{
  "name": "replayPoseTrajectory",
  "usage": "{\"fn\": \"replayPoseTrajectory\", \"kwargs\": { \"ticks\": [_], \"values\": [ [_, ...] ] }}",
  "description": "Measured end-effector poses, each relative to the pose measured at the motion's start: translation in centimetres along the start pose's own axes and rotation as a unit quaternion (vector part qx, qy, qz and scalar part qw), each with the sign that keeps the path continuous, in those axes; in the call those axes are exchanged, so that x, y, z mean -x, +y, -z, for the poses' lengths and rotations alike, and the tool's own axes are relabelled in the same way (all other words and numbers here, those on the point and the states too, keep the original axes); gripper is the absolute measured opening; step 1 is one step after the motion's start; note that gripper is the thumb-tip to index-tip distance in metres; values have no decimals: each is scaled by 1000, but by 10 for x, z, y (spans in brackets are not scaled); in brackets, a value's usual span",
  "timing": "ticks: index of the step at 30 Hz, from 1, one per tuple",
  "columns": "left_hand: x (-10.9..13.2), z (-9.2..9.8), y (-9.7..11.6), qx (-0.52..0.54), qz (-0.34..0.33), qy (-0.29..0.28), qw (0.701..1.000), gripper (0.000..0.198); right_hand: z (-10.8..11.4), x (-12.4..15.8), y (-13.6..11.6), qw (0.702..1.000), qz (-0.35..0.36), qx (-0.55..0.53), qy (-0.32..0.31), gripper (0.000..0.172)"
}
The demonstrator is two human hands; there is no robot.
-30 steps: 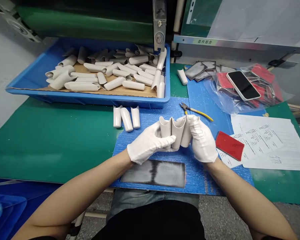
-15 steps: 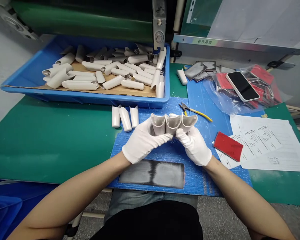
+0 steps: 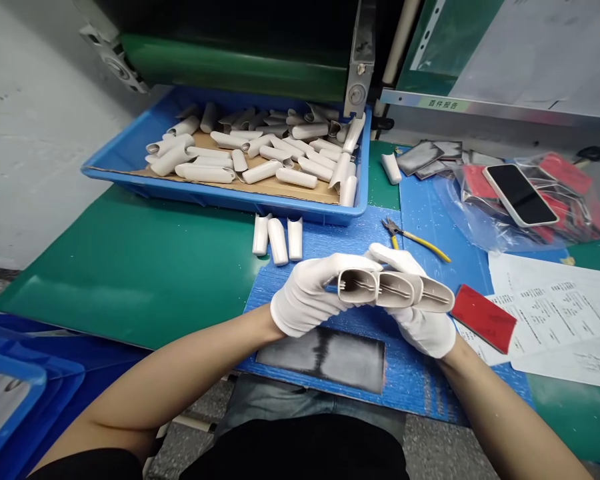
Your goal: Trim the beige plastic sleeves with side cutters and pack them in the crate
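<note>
Left hand (image 3: pixel 307 297) and right hand (image 3: pixel 423 327), both in white cotton gloves, grips closed on three off-white hollow plastic sleeves (image 3: pixel 377 288). Sleeves held together side by side, tilted, ribbed open ends facing the camera, center of frame, above a blue foam mat (image 3: pixel 410 380). Left grip wraps from the left, right grip supports from below. Three loose sleeves (image 3: pixel 277 240) lie just left of the hands. Blue tray (image 3: pixel 230 203) of more sleeves sits upper left on the green counter (image 3: pixel 130 267). Yellow-handled side cutters (image 3: pixel 405 233) lie just above the right hand. Red pad (image 3: pixel 484 318) on papers (image 3: pixel 550 313) at right; phone (image 3: pixel 520 195) on a plastic bag (image 3: pixel 480 213) upper right.
</note>
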State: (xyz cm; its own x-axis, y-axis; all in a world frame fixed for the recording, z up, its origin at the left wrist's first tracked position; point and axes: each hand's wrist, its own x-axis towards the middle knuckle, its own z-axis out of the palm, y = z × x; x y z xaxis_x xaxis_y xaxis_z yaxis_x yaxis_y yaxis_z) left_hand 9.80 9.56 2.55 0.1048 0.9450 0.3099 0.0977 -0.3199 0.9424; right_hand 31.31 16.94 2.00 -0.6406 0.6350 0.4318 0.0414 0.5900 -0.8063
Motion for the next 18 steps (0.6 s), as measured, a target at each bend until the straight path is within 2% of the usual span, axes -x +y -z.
{"fn": "replayPoseTrajectory", "kwargs": {
  "ticks": [6,8,11,13,18],
  "values": [
    [-3,-2,5,-32,-106,8,994,28,0,1,-1,1000,12,-7,-2,66],
    [-5,-2,8,-22,-87,5,996,29,0,1,-2,1000,14,4,-5,67],
    [-5,0,10,-4,-6,-10,1000,29,-1,2,-3,1000,4,6,-1,66],
    [-5,2,9,-9,21,-15,1000,28,-2,3,-3,1000,-5,-3,5,65],
    [0,0,0,-34,-18,1,999,33,1,3,1,1000,-7,-6,-19,70]
  ]
}}
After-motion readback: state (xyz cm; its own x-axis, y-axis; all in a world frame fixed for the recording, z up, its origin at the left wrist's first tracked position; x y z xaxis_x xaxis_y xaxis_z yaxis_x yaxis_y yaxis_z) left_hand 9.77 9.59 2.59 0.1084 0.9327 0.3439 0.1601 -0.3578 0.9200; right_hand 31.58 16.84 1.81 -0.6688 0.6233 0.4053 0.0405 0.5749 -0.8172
